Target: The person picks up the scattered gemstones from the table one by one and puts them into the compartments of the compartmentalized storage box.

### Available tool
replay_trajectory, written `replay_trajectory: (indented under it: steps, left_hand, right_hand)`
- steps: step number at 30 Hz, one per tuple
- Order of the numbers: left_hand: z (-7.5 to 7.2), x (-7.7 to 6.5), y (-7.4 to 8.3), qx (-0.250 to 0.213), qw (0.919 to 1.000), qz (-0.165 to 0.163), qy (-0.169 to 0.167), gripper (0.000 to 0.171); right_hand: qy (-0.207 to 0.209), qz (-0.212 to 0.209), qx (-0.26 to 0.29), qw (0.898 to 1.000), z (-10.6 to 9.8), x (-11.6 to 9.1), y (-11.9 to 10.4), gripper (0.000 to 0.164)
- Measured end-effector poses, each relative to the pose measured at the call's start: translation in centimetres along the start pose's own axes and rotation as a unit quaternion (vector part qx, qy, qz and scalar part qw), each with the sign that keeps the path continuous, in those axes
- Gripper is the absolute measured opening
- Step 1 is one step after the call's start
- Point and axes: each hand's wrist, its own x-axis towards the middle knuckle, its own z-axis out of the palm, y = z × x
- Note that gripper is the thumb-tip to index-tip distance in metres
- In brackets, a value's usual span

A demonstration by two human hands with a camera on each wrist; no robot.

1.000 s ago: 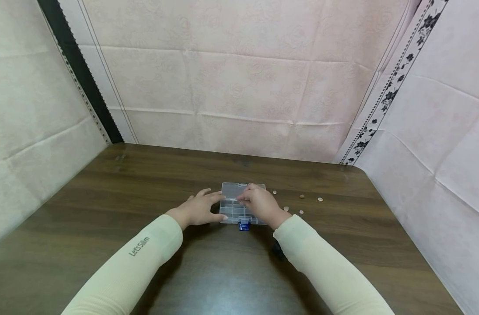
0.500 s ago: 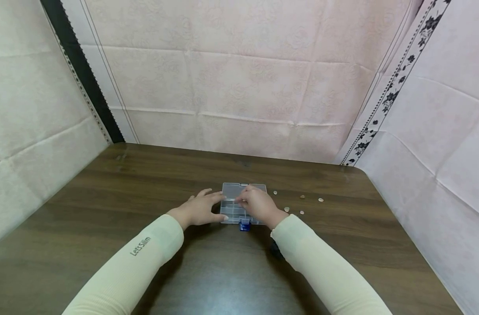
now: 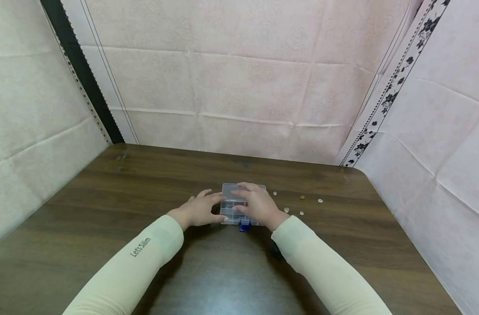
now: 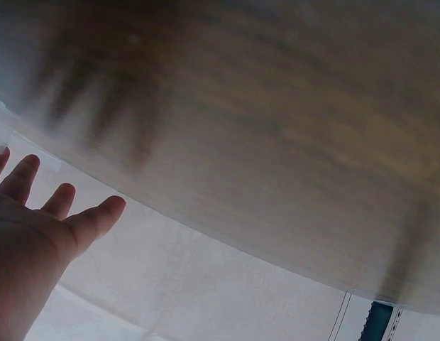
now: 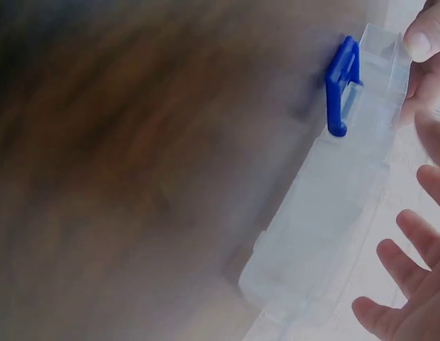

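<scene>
A clear plastic compartment box point(image 3: 228, 215) lies on the table with its lid point(image 3: 229, 190) folded back on the far side. Its blue latch point(image 3: 245, 225) hangs at the near edge. My left hand point(image 3: 200, 209) rests at the box's left side, thumb touching the near left corner and fingers spread beside it. In the left wrist view the fingers point(image 4: 98, 219) look straight and apart. My right hand point(image 3: 258, 204) hovers over the right half of the box, fingers parted and nothing seen between them. It hides the compartments beneath. The right wrist view shows the box's side wall point(image 5: 312, 220).
Right of the box, several small pale disc-like pieces, one of them a pale disc point(image 3: 286, 210), lie scattered on the brown wooden table point(image 3: 145, 175) with a brownish one point(image 3: 302, 197). A small dark object point(image 3: 276, 251) shows beside the right sleeve. Light cloth point(image 3: 239, 96) hangs around the table.
My right hand's fingertips were pinched together low over the compartments; now they have spread apart and the hand has lifted slightly. The left hand and the box stay in place.
</scene>
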Motion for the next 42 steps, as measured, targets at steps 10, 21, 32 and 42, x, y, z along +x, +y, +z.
replay_trajectory:
  steps: [10,21,32,42]
  left_hand:
    - [0.0,0.0,0.0,0.002,1.0000,0.000,0.001,0.073]
    - [0.0,-0.1,0.4,0.003,0.9999,-0.008,0.010,0.073]
    - [0.1,-0.1,0.2,0.000,0.9999,-0.007,0.011,0.072]
    - [0.3,0.1,0.0,0.000,0.9999,-0.007,0.013,0.072]
  right_hand:
    - [0.011,0.013,0.019,1.000,-0.1,-0.8,1.1,0.067]
    - [0.029,0.005,0.042,0.999,-1.3,-2.3,2.6,0.065]
    - [0.054,0.018,0.067,0.996,-2.3,-3.8,4.1,0.063]
    - [0.049,0.066,0.135,0.987,-2.7,-4.6,5.6,0.063]
